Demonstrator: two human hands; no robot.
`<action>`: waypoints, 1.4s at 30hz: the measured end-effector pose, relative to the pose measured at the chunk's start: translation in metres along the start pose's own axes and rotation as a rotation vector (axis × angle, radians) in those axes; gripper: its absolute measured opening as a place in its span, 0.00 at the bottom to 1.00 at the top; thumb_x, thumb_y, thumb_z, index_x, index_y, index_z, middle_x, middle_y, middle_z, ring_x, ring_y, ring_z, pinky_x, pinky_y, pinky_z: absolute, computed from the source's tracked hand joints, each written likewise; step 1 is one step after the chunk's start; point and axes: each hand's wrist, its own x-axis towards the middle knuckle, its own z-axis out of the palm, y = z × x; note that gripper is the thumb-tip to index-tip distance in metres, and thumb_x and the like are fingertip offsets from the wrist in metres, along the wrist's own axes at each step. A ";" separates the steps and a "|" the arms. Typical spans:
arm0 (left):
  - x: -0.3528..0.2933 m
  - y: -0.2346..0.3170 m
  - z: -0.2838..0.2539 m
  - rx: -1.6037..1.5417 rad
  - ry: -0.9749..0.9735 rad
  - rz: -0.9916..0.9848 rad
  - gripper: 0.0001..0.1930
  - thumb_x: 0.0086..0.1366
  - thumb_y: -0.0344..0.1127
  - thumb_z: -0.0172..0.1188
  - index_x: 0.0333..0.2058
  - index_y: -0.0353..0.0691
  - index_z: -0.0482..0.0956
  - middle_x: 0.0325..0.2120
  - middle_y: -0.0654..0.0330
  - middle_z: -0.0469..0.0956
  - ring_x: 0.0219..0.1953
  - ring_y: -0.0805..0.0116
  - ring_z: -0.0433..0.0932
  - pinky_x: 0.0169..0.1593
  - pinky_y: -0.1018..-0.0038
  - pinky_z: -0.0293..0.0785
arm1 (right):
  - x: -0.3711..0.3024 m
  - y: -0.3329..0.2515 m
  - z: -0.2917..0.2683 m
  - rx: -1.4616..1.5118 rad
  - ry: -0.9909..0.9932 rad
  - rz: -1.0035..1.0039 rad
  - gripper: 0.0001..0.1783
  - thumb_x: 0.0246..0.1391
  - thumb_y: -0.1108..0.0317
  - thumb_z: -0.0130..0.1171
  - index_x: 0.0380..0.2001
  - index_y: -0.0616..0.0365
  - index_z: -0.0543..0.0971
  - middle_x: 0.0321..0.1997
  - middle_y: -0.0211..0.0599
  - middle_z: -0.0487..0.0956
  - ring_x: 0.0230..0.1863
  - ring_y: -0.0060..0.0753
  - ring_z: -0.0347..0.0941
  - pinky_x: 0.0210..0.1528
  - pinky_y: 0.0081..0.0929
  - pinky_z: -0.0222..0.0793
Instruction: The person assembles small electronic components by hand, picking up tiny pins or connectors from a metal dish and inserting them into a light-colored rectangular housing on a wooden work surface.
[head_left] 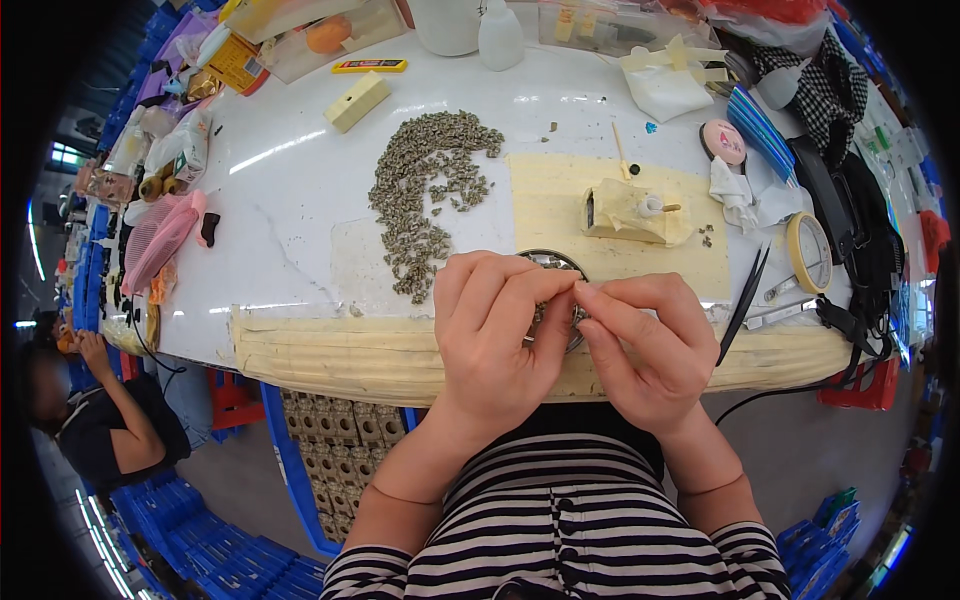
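Closest to the camera, the striped shirt (570, 530) fills the lower edge, and both forearms rise from it to meet over the table's front edge. The left hand (495, 340) and the right hand (645, 345) are closed fingertip to fingertip, pinching something tiny between them; it is too small to make out, though it is probably one of the grey parts. Just beneath the fingers sits a round metal dish (553, 264), mostly hidden by the hands. The table (290, 180) is white, and its near rim is wrapped in yellowish tape (330, 355).

Beyond the hands, to the left, a long pile of small grey parts (425, 190) spreads across the table. To the right a pale yellow mat (545, 215) carries a small taped block (630, 212). Black tweezers (745, 300) lie at the right hand's side, with a roll of tape (810, 250) just past them.

At the far edge stand a white bottle (500, 35) and a cream block (357, 101). Another person (110, 420) sits low on the left, below the table.
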 end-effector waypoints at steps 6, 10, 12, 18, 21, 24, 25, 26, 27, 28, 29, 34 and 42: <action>-0.001 -0.001 0.000 -0.049 0.027 -0.017 0.11 0.49 0.22 0.71 0.33 0.40 0.83 0.28 0.61 0.76 0.33 0.60 0.73 0.38 0.68 0.68 | -0.001 0.001 -0.001 0.079 0.006 0.101 0.16 0.46 0.80 0.70 0.42 0.61 0.87 0.34 0.37 0.82 0.31 0.32 0.77 0.32 0.24 0.71; 0.000 -0.001 0.000 -0.066 0.035 -0.016 0.11 0.50 0.22 0.71 0.32 0.40 0.84 0.27 0.61 0.77 0.33 0.60 0.73 0.38 0.68 0.68 | -0.002 0.003 -0.003 0.152 -0.021 0.169 0.15 0.49 0.80 0.69 0.42 0.61 0.87 0.34 0.39 0.83 0.32 0.31 0.77 0.34 0.24 0.72; 0.001 -0.001 -0.001 -0.077 0.025 -0.014 0.10 0.50 0.22 0.71 0.32 0.40 0.84 0.27 0.61 0.77 0.33 0.60 0.73 0.38 0.69 0.69 | -0.002 0.003 -0.005 0.214 -0.036 0.215 0.14 0.51 0.80 0.68 0.43 0.62 0.87 0.35 0.39 0.83 0.33 0.30 0.78 0.35 0.23 0.73; 0.003 0.000 -0.004 -0.122 0.001 -0.001 0.08 0.53 0.22 0.70 0.32 0.38 0.83 0.28 0.60 0.77 0.33 0.62 0.72 0.39 0.70 0.67 | -0.003 0.006 -0.010 0.343 -0.037 0.313 0.12 0.54 0.79 0.66 0.43 0.63 0.86 0.36 0.40 0.84 0.35 0.28 0.80 0.38 0.22 0.74; 0.004 0.001 -0.004 -0.120 0.016 0.001 0.09 0.51 0.23 0.71 0.32 0.39 0.84 0.28 0.61 0.77 0.33 0.62 0.73 0.38 0.70 0.68 | -0.003 0.005 -0.010 0.341 -0.060 0.317 0.12 0.54 0.79 0.66 0.43 0.63 0.86 0.36 0.40 0.84 0.36 0.29 0.80 0.38 0.22 0.74; 0.003 0.001 -0.004 -0.118 0.033 0.011 0.10 0.50 0.23 0.72 0.32 0.40 0.84 0.27 0.62 0.78 0.32 0.62 0.73 0.37 0.70 0.69 | -0.002 0.004 -0.009 0.352 -0.085 0.339 0.11 0.55 0.78 0.66 0.42 0.64 0.86 0.36 0.41 0.84 0.35 0.29 0.80 0.38 0.22 0.74; 0.003 0.000 -0.004 -0.119 0.038 0.017 0.10 0.49 0.23 0.72 0.32 0.40 0.84 0.27 0.63 0.78 0.32 0.63 0.73 0.37 0.70 0.69 | -0.002 0.005 -0.008 0.354 -0.085 0.338 0.10 0.55 0.78 0.65 0.42 0.64 0.86 0.36 0.41 0.84 0.35 0.29 0.80 0.39 0.22 0.74; 0.003 0.001 -0.004 -0.115 0.029 0.024 0.10 0.50 0.23 0.72 0.32 0.40 0.84 0.27 0.62 0.78 0.32 0.63 0.73 0.37 0.71 0.68 | -0.002 0.006 -0.008 0.356 -0.085 0.338 0.10 0.55 0.78 0.65 0.41 0.65 0.86 0.36 0.41 0.84 0.35 0.29 0.80 0.39 0.22 0.74; 0.003 0.001 -0.005 -0.111 0.021 0.030 0.10 0.51 0.22 0.72 0.33 0.39 0.84 0.28 0.62 0.78 0.33 0.63 0.73 0.38 0.71 0.68 | -0.003 0.006 -0.007 0.390 -0.086 0.365 0.09 0.55 0.78 0.65 0.41 0.65 0.86 0.36 0.40 0.84 0.35 0.29 0.79 0.39 0.22 0.74; 0.003 0.002 -0.006 -0.107 0.013 0.037 0.09 0.52 0.22 0.72 0.33 0.39 0.84 0.28 0.61 0.78 0.33 0.63 0.72 0.39 0.71 0.68 | -0.003 0.006 -0.006 0.425 -0.087 0.392 0.09 0.55 0.78 0.65 0.40 0.66 0.85 0.36 0.40 0.83 0.35 0.29 0.79 0.39 0.22 0.73; 0.003 0.002 -0.005 -0.108 0.013 0.051 0.09 0.51 0.23 0.72 0.33 0.39 0.84 0.28 0.61 0.78 0.33 0.63 0.72 0.39 0.71 0.68 | -0.003 0.006 -0.006 0.459 -0.089 0.419 0.08 0.56 0.78 0.65 0.39 0.66 0.85 0.36 0.40 0.83 0.35 0.29 0.79 0.39 0.22 0.73; 0.001 0.000 -0.001 -0.083 0.037 0.101 0.10 0.50 0.22 0.72 0.33 0.40 0.85 0.28 0.62 0.78 0.32 0.62 0.73 0.38 0.71 0.68 | -0.005 0.007 -0.008 0.503 -0.066 0.480 0.06 0.55 0.78 0.65 0.37 0.66 0.85 0.34 0.39 0.83 0.34 0.28 0.78 0.38 0.23 0.72; 0.001 0.000 0.000 -0.024 -0.018 0.019 0.11 0.50 0.21 0.71 0.33 0.38 0.83 0.28 0.61 0.78 0.33 0.62 0.73 0.37 0.70 0.69 | -0.002 0.003 -0.004 0.133 -0.031 0.155 0.13 0.48 0.80 0.69 0.39 0.62 0.86 0.32 0.37 0.82 0.31 0.31 0.76 0.33 0.24 0.71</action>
